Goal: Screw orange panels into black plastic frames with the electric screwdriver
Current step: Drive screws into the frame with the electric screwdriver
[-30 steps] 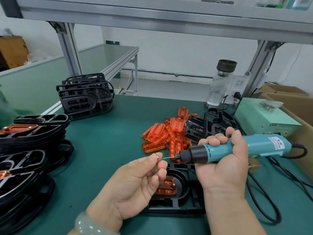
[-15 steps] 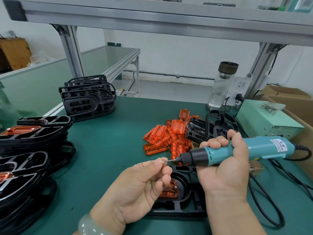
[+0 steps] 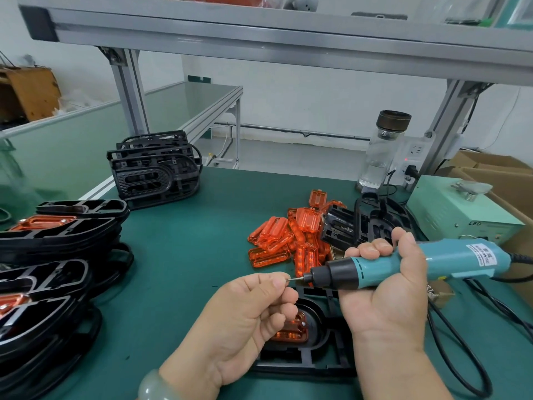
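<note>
Your left hand (image 3: 245,313) pinches a tiny screw (image 3: 287,280) at the bit's tip, while your right hand (image 3: 383,287) wraps round the screwdriver (image 3: 450,259), held level above the desk (image 3: 187,255). You seem to be loading the bit. Beneath your hands, the orange panel (image 3: 291,332) sits in the black frame (image 3: 317,362). Next, tip the driver down onto a panel hole.

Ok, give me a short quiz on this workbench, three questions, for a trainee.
1. True or false: the right hand grips the electric screwdriver.
2. Where does the loose pile of orange panels lie? A: on the green mat, beyond the hands. B: on the top shelf. C: in a cardboard box.
3. Fill the gap: the left hand pinches a small part at the screwdriver's ____.
Key: 1 true; 2 A; 3 bit.
</note>
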`<move>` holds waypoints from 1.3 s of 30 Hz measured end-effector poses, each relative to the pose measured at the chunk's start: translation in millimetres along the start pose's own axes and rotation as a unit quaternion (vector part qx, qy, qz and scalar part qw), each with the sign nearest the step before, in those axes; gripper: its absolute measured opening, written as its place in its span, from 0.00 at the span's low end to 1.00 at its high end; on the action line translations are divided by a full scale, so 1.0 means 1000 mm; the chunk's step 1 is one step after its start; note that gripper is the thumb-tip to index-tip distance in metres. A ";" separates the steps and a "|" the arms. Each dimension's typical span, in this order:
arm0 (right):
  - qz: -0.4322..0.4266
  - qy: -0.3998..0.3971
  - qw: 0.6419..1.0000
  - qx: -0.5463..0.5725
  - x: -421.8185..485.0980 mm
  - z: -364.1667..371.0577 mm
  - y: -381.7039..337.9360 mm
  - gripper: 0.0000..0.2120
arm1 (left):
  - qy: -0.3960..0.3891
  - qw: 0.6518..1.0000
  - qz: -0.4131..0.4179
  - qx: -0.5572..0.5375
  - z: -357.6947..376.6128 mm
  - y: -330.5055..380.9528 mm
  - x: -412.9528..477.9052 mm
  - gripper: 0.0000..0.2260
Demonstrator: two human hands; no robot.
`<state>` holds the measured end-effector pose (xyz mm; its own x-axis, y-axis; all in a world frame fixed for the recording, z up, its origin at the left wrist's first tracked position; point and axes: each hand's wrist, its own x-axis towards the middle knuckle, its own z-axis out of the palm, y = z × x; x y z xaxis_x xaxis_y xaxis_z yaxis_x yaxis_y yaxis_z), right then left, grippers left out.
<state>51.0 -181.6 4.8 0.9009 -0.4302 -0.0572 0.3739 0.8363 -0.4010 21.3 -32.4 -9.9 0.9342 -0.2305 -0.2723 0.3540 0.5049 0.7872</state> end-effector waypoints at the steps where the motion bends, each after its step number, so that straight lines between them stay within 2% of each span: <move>1: 0.000 -0.001 1.000 0.000 0.000 0.000 0.000 0.04 | 0.000 1.000 0.003 0.002 0.000 -0.001 0.000 0.04; 5: 0.006 -0.005 1.000 -0.005 -0.001 0.002 -0.002 0.15 | 0.003 1.000 0.019 0.010 -0.001 -0.003 0.001 0.08; 7: 0.006 -0.001 1.000 -0.005 -0.002 0.003 -0.002 0.18 | 0.005 0.999 0.037 0.020 -0.001 -0.004 0.001 0.08; 12: -0.009 -0.001 1.000 -0.005 -0.003 0.004 0.000 0.05 | 0.024 0.986 0.113 0.123 -0.002 -0.007 0.003 0.06; 15: -0.017 -0.003 1.000 -0.012 -0.003 0.002 0.002 0.03 | 0.044 0.962 0.158 0.216 -0.003 -0.008 0.004 0.12; 21: -0.015 -0.011 1.000 -0.019 -0.005 0.002 0.003 0.03 | 0.065 0.915 0.218 0.332 -0.007 -0.006 0.004 0.11; 25: -0.021 -0.032 0.999 -0.028 -0.006 0.001 0.004 0.02 | 0.062 0.892 0.228 0.386 -0.010 -0.003 0.004 0.10; 30: -0.013 -0.048 0.999 -0.017 -0.008 0.002 0.005 0.06 | 0.052 0.897 0.226 0.376 -0.013 -0.001 0.004 0.11; 35: -0.024 -0.040 0.999 -0.028 -0.006 0.000 0.003 0.01 | 0.031 0.919 0.219 0.326 -0.012 -0.002 0.004 0.07; 39: -0.020 -0.031 0.999 -0.020 -0.005 0.000 0.002 0.03 | 0.025 0.932 0.204 0.297 -0.014 0.001 0.003 0.07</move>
<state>47.5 -177.7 4.3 0.8980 -0.4396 0.0164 0.4018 0.8044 -0.4376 25.0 -20.9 -17.7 0.9918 -0.0742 0.1036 -0.1047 -0.0109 0.9944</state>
